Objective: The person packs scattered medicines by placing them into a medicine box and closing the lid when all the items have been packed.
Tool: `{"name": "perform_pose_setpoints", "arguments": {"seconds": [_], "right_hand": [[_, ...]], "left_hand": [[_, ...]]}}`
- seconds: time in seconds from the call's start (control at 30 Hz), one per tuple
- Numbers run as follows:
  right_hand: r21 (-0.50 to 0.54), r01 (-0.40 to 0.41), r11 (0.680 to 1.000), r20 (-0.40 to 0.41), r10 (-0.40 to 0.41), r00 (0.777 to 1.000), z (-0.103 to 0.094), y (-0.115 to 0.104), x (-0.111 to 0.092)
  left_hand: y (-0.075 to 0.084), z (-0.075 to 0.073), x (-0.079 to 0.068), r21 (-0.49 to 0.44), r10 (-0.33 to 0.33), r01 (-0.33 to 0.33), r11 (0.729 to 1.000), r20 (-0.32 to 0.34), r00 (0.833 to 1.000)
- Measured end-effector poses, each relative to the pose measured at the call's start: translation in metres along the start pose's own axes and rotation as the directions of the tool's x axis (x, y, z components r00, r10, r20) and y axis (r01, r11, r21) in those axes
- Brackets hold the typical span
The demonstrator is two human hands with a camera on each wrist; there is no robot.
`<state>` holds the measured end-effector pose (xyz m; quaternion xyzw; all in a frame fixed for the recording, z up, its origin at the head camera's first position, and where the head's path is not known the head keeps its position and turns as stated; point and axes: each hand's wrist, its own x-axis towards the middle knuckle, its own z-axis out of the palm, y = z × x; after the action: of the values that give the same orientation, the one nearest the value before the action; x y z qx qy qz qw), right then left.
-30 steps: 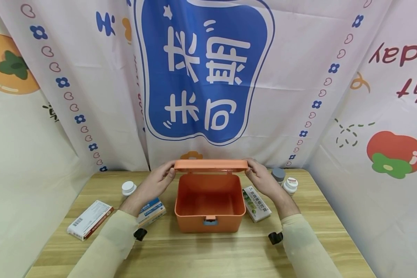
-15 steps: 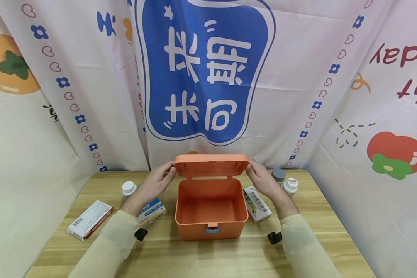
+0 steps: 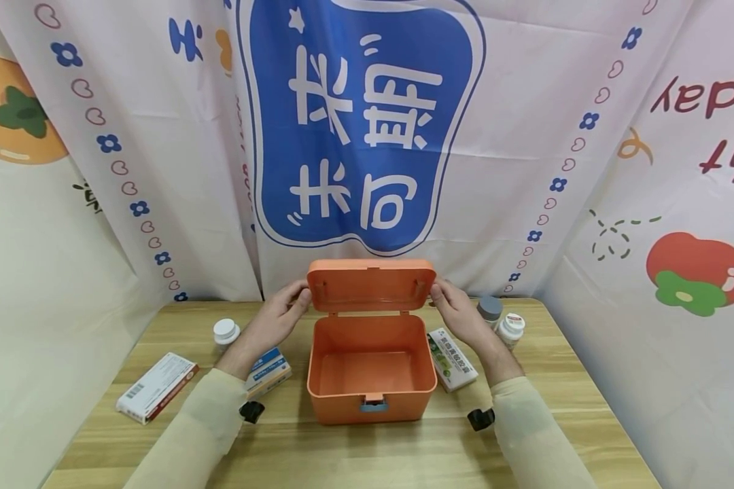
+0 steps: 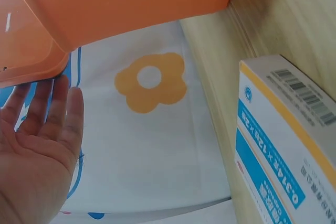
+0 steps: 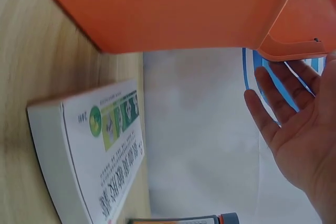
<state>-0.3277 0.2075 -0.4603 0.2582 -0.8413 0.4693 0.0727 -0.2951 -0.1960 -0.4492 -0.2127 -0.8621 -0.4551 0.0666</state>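
Observation:
An orange plastic storage box (image 3: 372,404) stands at the middle of the table, its hollow inside facing me. Its hinged lid (image 3: 372,288) is raised and leans back toward the curtain, inner side showing. My left hand (image 3: 281,314) is at the lid's left edge; in the left wrist view its fairly straight fingers (image 4: 59,106) reach behind that edge. At the lid's right edge is my right hand (image 3: 457,314), its extended fingers (image 5: 281,103) behind the lid in the right wrist view. A blue-grey latch (image 3: 374,405) sits on the box's front.
Left of the box are a blue-and-white medicine box (image 3: 269,373), a white-capped bottle (image 3: 225,331) and a white-and-red carton (image 3: 158,387). To the right lie a white-and-green medicine box (image 3: 452,360), a grey-capped bottle (image 3: 490,308) and a white bottle (image 3: 511,329). A printed curtain (image 3: 508,136) hangs behind.
The lid has swung up and back, from nearly edge-on to showing its inner side. The box has shifted slightly toward me. Both hands have stayed at the lid's sides.

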Motion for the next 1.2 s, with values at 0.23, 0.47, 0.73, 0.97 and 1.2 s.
{"name": "perform_pose_setpoints", "arguments": {"seconds": [0.23, 0.47, 0.73, 0.97, 1.2], "right_hand": [[0.181, -0.047, 0.982, -0.019, 0.051, 0.999, 0.005, -0.003, 0.001], [0.315, -0.07, 0.947, -0.055, 0.092, 0.994, 0.007, -0.011, 0.003], [0.371, -0.042, 0.928, -0.082, 0.078, 0.994, 0.011, -0.009, 0.004], [0.381, -0.038, 0.924, -0.091, 0.078, 0.993, 0.014, -0.007, 0.004], [0.387, -0.046, 0.921, -0.081, 0.084, 0.993, 0.016, -0.004, 0.005]], "left_hand": [[0.001, 0.001, 0.004, -0.096, -0.045, 0.042, 0.994, -0.027, 0.999], [0.0, 0.003, 0.007, -0.208, -0.092, 0.081, 0.975, -0.044, 0.995], [-0.003, 0.006, 0.008, -0.253, -0.111, 0.092, 0.963, -0.061, 0.992], [-0.004, 0.008, 0.009, -0.295, -0.129, 0.103, 0.95, -0.068, 0.989], [-0.002, 0.012, 0.011, -0.328, -0.143, 0.112, 0.938, -0.073, 0.987]]}}
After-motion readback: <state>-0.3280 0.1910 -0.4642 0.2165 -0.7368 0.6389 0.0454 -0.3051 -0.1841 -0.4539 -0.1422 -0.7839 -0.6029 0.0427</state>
